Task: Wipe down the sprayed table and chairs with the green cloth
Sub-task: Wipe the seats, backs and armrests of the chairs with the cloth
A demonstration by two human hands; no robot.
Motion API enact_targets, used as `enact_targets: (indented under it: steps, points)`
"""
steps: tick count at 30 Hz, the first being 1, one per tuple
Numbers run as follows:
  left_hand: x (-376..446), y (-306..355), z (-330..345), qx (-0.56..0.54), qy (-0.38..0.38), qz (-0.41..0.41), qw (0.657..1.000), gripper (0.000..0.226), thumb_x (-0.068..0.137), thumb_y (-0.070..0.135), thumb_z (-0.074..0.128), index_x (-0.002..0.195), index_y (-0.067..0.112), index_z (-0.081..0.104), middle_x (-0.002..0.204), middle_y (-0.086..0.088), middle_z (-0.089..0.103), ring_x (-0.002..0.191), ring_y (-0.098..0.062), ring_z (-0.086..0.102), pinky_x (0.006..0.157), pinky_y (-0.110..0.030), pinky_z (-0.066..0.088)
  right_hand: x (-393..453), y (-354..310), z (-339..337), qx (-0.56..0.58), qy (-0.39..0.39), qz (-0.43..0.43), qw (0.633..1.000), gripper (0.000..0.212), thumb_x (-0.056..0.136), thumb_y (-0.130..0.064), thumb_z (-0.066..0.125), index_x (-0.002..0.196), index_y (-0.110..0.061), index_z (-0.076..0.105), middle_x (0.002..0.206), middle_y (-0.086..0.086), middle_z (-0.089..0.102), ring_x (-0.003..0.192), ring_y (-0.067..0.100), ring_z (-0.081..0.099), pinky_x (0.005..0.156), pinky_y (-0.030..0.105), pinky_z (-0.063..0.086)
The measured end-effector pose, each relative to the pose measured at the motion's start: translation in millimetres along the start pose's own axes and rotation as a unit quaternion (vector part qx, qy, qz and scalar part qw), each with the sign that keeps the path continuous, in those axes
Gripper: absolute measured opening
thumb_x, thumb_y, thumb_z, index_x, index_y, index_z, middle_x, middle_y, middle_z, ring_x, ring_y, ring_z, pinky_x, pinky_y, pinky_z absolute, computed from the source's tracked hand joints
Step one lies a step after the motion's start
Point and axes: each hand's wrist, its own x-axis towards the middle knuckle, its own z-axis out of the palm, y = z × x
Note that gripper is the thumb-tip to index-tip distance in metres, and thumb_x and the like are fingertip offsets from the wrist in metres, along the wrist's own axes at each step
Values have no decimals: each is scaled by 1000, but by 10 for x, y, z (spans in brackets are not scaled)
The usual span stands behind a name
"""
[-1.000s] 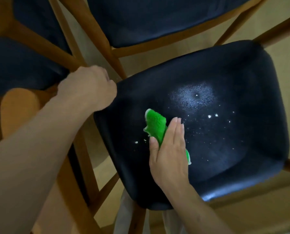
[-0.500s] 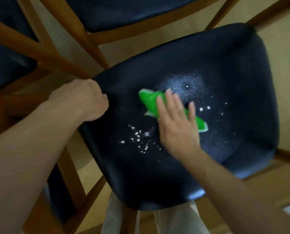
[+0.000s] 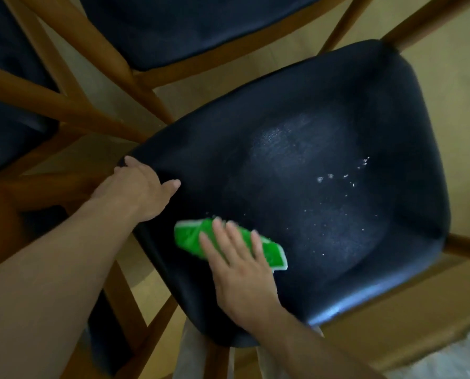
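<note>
Since half a second ago, the green cloth (image 3: 228, 243) has been drawn from mid-seat back toward the near-left part of the dark chair seat (image 3: 296, 160). It is pressed flat under the right hand (image 3: 239, 266), whose fingers are straight and spread (blurred by motion). Beyond the fingertips a dull wiped patch and scattered spray droplets (image 3: 343, 176) are seen, with open seat out to the far and right edges. The seat's left corner is gripped by the left hand (image 3: 138, 187), thumb on top.
</note>
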Motion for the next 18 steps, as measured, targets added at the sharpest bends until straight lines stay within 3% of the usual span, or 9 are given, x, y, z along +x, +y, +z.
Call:
enact_targets:
  steps: [3, 5, 7, 9, 11, 13, 14, 16, 18]
  points:
    - [-11, 3, 20, 22, 26, 7, 999, 97, 94, 60, 35, 147, -11, -5, 152, -32, 22, 137, -42, 30, 106, -47, 34, -70, 340, -16, -34, -35, -158, 986, 69, 83, -26, 38, 151, -25, 26, 159, 2, 12, 146, 17, 14, 118, 44, 7]
    - [-12, 24, 19, 36, 42, 14, 998, 94, 95, 58, 35, 147, -12, 0, 151, -30, 24, 135, -41, 34, 103, -46, 37, 57, 666, -135, -59, -22, -187, 980, 69, 83, -21, 45, 150, -24, 30, 157, 3, 18, 143, 18, 23, 115, 44, 14]
    - [-2, 41, 18, 47, 53, 15, 997, 91, 95, 58, 35, 146, -13, 7, 149, -29, 29, 128, -40, 43, 95, -44, 43, 245, 1029, -297, -62, 23, -97, 993, 70, 79, -14, 61, 146, -19, 40, 154, 9, 32, 139, 26, 37, 110, 48, 28]
    - [19, 33, 26, 38, 66, 7, 997, 89, 93, 58, 40, 143, -13, 22, 142, -30, 38, 116, -40, 51, 83, -43, 46, 443, 1419, -506, -53, 68, 31, 996, 66, 81, -7, 63, 144, -10, 43, 150, 19, 38, 134, 37, 43, 105, 56, 34]
    - [44, 24, 40, 19, 76, 16, 997, 77, 91, 59, 45, 125, -10, 43, 125, -30, 52, 90, -36, 57, 63, -37, 44, 615, 1729, -688, -20, 96, 152, 984, 59, 91, -8, 53, 147, -6, 35, 154, 21, 29, 139, 38, 33, 109, 59, 27]
    - [75, 25, 53, -2, 93, 20, 996, 64, 89, 60, 50, 100, -4, 48, 99, -25, 58, 62, -26, 46, 49, -33, 34, 789, 1762, -788, 38, 115, 277, 953, 55, 98, -16, 39, 151, -10, 26, 159, 16, 18, 146, 33, 19, 116, 56, 16]
    - [84, 26, 53, -9, 99, 14, 995, 62, 88, 59, 52, 92, -3, 47, 91, -23, 57, 58, -23, 41, 47, -33, 31, 878, 1643, -780, 54, 134, 323, 935, 54, 99, -17, 35, 152, -12, 23, 161, 14, 15, 147, 31, 15, 117, 54, 12]
    - [94, 36, 57, -18, 108, 5, 994, 63, 86, 59, 56, 75, 0, 41, 74, -17, 51, 55, -23, 41, 44, -32, 30, 979, 1238, -695, 56, 142, 350, 924, 57, 98, -16, 34, 153, -13, 21, 161, 14, 11, 147, 32, 13, 116, 54, 11]
    - [96, 35, 47, -34, 117, 2, 992, 63, 84, 60, 59, 67, 5, 32, 65, -12, 44, 53, -22, 43, 42, -30, 29, 888, 743, -530, 39, 114, 263, 957, 63, 91, -16, 37, 152, -13, 24, 160, 17, 16, 146, 34, 19, 115, 54, 13]
